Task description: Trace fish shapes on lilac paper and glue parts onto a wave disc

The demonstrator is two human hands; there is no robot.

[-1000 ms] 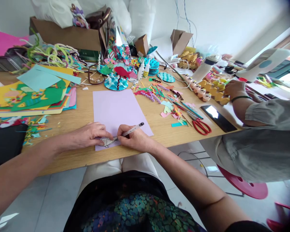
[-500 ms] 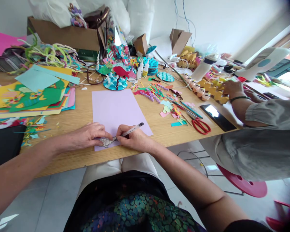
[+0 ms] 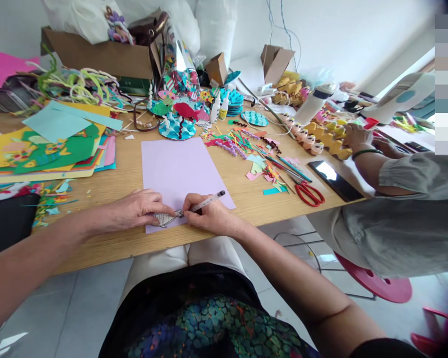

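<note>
A sheet of light purple paper lies at the table's front edge. On its lower left corner rests a small pale fish-shaped paper cutout with dark lines drawn on it. My left hand presses the cutout down, index finger and thumb spread apart on it. My right hand grips a pen with a clear barrel and dark end. The pen's tip is hidden by my fingers, beside the tail end of the cutout.
Red-handled scissors, a phone and paper scraps lie to the right. Coloured sheets are stacked left. Glue bottles and a blue craft piece stand behind. A co-worker's hand is at the far right.
My right hand with the pen has shifted slightly right, and more of the cutout's tail end shows. My left hand stays in place on the cutout.
</note>
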